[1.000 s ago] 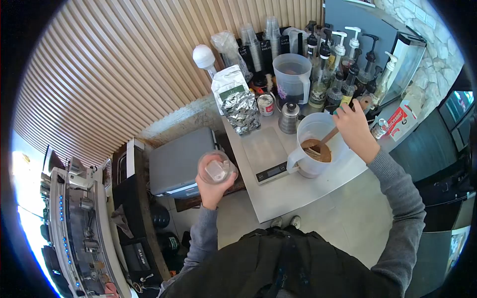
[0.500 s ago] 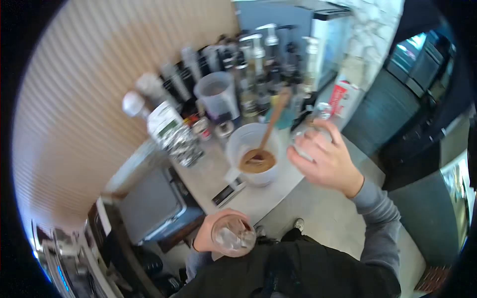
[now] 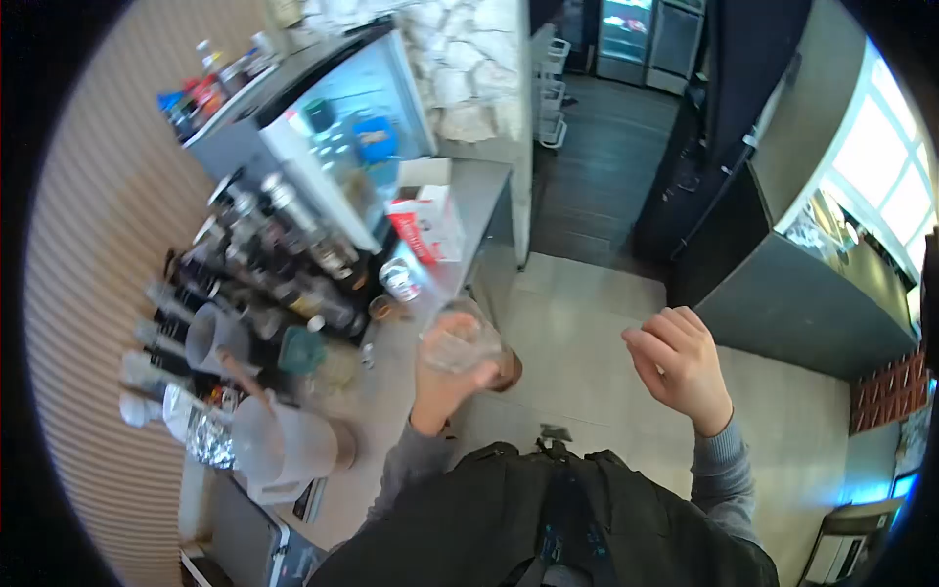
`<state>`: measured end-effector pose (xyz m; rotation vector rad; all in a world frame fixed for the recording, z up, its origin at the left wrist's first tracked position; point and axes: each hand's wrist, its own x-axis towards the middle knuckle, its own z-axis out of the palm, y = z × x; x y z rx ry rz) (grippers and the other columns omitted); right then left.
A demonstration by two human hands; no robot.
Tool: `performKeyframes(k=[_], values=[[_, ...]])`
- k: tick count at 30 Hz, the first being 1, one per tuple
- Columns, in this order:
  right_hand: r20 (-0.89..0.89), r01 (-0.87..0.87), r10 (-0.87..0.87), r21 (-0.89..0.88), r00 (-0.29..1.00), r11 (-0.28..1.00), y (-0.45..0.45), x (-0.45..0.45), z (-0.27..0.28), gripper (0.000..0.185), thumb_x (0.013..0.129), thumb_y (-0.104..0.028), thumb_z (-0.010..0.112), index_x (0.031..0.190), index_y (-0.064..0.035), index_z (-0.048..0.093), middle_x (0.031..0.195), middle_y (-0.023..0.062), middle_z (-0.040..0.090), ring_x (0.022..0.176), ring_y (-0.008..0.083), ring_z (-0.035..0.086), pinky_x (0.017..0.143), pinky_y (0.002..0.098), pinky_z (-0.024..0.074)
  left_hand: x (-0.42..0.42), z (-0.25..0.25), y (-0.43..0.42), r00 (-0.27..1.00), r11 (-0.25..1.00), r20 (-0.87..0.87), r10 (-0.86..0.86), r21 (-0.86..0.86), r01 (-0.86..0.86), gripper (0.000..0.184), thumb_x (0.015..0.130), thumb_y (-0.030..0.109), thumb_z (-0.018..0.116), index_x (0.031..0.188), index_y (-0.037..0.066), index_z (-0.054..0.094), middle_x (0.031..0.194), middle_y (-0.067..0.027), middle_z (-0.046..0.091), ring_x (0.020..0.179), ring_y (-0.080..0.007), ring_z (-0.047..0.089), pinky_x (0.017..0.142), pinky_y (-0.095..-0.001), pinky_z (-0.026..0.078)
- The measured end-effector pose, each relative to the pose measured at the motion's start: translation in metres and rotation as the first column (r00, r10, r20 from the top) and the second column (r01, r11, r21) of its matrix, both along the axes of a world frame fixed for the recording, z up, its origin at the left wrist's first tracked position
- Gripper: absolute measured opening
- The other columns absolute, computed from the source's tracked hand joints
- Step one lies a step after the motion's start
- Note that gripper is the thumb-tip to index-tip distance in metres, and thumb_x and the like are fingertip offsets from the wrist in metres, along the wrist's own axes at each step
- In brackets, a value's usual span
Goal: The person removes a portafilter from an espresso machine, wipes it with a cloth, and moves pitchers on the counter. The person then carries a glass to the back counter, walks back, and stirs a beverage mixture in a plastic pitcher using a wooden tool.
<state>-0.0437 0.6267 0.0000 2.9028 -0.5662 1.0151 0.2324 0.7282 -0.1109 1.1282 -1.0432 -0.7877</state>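
My left hand (image 3: pixel 442 386) is wrapped round a clear cup (image 3: pixel 462 338), held above the counter's right edge; blur hides what is in the cup. Away to the right, over the floor, my right hand (image 3: pixel 677 360) is raised with its fingers curled in, and nothing shows in them. A translucent plastic pitcher (image 3: pixel 289 452) stands on the counter at lower left, with a wooden handle (image 3: pixel 243 377) leaning out of it. Beyond the cup sit a silver-topped container (image 3: pixel 399 279) and a red and white carton (image 3: pixel 430 230).
Several bottles (image 3: pixel 284 264) crowd the counter (image 3: pixel 377 430) along the ribbed wall. A small fridge (image 3: pixel 362 147) with a glass door stands at the back. Tiled floor (image 3: pixel 587 313) leads to a dark doorway, and a grey cabinet (image 3: pixel 782 303) stands at right.
The view has swung right. My left hand has lifted the cup up and forward. My right hand has moved away from the clear object it was at, and its fingers are curled.
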Motion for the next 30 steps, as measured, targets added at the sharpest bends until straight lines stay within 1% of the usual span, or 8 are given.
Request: performKeyframes(k=[8, 10, 11, 13, 15, 17, 21, 30], values=[[0.084, 0.073, -0.082, 0.102, 0.993, 0.992, -0.136, -0.037, -0.023, 0.013, 0.069, 0.0, 0.065, 0.079, -0.0057, 0.059, 0.068, 0.0053, 0.049, 0.064, 0.0226, 0.05, 0.062, 0.0336, 0.0396, -0.026, 0.024, -0.16, 0.981, 0.996, 0.176, 0.081, -0.034, -0.077, 0.059, 0.06, 0.011, 0.082, 0.11, 0.003, 0.053, 0.106, -0.0062, 0.057, 0.097, -0.0154, 0.056, 0.085, -0.0301, 0.045], [0.072, 0.059, -0.068, 0.12, 0.995, 0.991, -0.178, -0.028, -0.035, 0.013, 0.069, 0.0, 0.065, 0.079, -0.0058, 0.059, 0.069, 0.0054, 0.049, 0.066, 0.0228, 0.051, 0.063, 0.034, 0.0397, -0.032, 0.037, -0.197, 0.88, 0.992, 0.461, 0.115, -0.103, -0.075, 0.062, 0.059, 0.011, 0.082, 0.112, 0.003, 0.051, 0.105, -0.0075, 0.057, 0.097, -0.0168, 0.056, 0.085, -0.0311, 0.046], [0.053, 0.047, -0.054, 0.128, 0.997, 0.991, -0.201, -0.022, -0.039, 0.013, 0.069, -0.001, 0.065, 0.079, -0.006, 0.059, 0.069, 0.0054, 0.05, 0.067, 0.0229, 0.051, 0.065, 0.0343, 0.0398, -0.031, 0.033, -0.22, 0.877, 0.99, 0.464, 0.124, -0.12, -0.076, 0.062, 0.059, 0.011, 0.082, 0.112, 0.003, 0.051, 0.105, -0.0075, 0.057, 0.097, -0.0168, 0.056, 0.085, -0.0311, 0.046], [0.009, 0.035, -0.036, 0.095, 0.999, 0.995, -0.25, -0.009, -0.05, 0.011, 0.071, -0.004, 0.066, 0.08, -0.007, 0.059, 0.071, 0.005, 0.05, 0.069, 0.023, 0.052, 0.068, 0.035, 0.0399, -0.027, 0.018, -0.269, 0.996, 0.993, 0.006, -0.092, -0.078, 0.092, 0.06, 0.06, 0.009, 0.079, 0.112, 0.002, 0.051, 0.109, -0.0095, 0.057, 0.101, -0.019, 0.057, 0.089, -0.0326, 0.045], [-0.016, -0.026, 0.029, 0.127, 0.999, 0.992, -0.3, 0.008, -0.061, 0.01, 0.074, -0.008, 0.065, 0.081, -0.0079, 0.059, 0.071, 0.0045, 0.05, 0.071, 0.0224, 0.053, 0.069, 0.0354, 0.0404, -0.022, 0.015, -0.317, 0.998, 0.988, 0.007, -0.057, -0.141, 0.058, 0.06, 0.058, 0.01, 0.081, 0.11, 0.003, 0.053, 0.11, -0.0088, 0.057, 0.098, -0.0174, 0.057, 0.088, -0.0319, 0.045], [-0.032, -0.027, 0.03, 0.097, 0.999, 0.995, -0.352, 0.019, -0.064, 0.009, 0.076, -0.011, 0.064, 0.082, -0.0084, 0.059, 0.072, 0.0043, 0.051, 0.073, 0.0216, 0.054, 0.069, 0.0349, 0.0407, -0.016, 0.035, -0.366, 0.859, 0.999, 0.512, -0.013, 0.033, -0.004, 0.059, 0.057, 0.01, 0.082, 0.109, 0.003, 0.054, 0.107, -0.0077, 0.058, 0.097, -0.015, 0.056, 0.086, -0.0314, 0.045], [-0.08, 0.032, -0.015, 0.205, 0.997, 0.978, -0.458, 0.027, -0.06, 0.008, 0.078, -0.011, 0.063, 0.084, -0.0078, 0.06, 0.074, 0.0046, 0.053, 0.075, 0.0212, 0.055, 0.069, 0.0333, 0.0412, -0.004, 0.032, -0.503, 0.968, 0.992, 0.236, -0.079, -0.073, 0.099, 0.055, 0.057, 0.011, 0.083, 0.105, 0.002, 0.057, 0.094, -0.0038, 0.061, 0.085, -0.0102, 0.057, 0.077, -0.0265, 0.047], [-0.092, 0.441, -0.442, 0.383, 0.892, 0.812, -0.67, -0.027, -0.103, 0.007, 0.077, -0.01, 0.061, 0.083, -0.0063, 0.059, 0.076, 0.0076, 0.054, 0.076, 0.0245, 0.055, 0.068, 0.0357, 0.0416, 0.023, 0.016, -0.799, 0.972, 0.993, 0.236, -0.01, -0.115, 0.039, 0.051, 0.059, 0.006, 0.082, 0.103, 0.002, 0.055, 0.095, -0.0047, 0.06, 0.088, -0.0124, 0.057, 0.08, -0.0267, 0.046]])
